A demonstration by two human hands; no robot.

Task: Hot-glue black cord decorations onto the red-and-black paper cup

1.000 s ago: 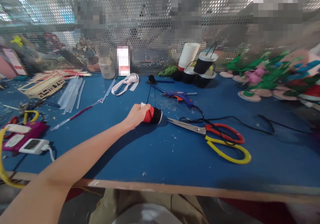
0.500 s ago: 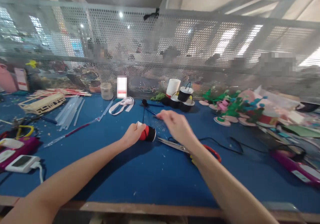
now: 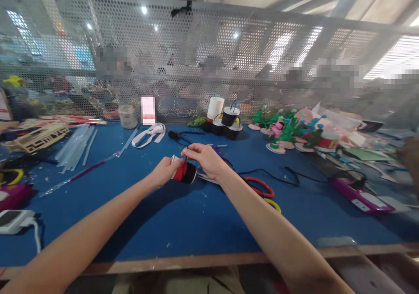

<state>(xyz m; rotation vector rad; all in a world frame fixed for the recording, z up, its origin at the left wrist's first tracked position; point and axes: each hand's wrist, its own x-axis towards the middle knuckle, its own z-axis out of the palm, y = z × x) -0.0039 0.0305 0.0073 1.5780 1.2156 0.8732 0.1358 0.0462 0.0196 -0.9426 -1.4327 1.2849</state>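
We have the small red-and-black cup (image 3: 186,171) in our left hand (image 3: 165,171), tipped on its side over the middle of the blue tabletop (image 3: 163,233), its white rim towards our palm and its black end pointing right. That left grip is wrapped around the rim end, probably so that the coloured wall stays exposed and the cup cannot roll. Our right hand (image 3: 207,160) comes in from the other side, its grip narrow, thumb and forefinger drawn together just above the cup's upper wall; whether they pinch anything we cannot tell, though the place suits fine fingertip work while the left steadies. Behind the cup lies a dark ball (image 3: 173,135), seemingly of yarn, near enough, we judge, to be reached easily. The scissors (image 3: 269,190) lie flat, partly hidden beneath our right forearm, handles towards our right side, which seems handy for picking up. Farther back, the stack of white cups (image 3: 216,107) and the black cups with handles (image 3: 231,117) stand together by the perforated screen (image 3: 183,45), presumably out of our way.
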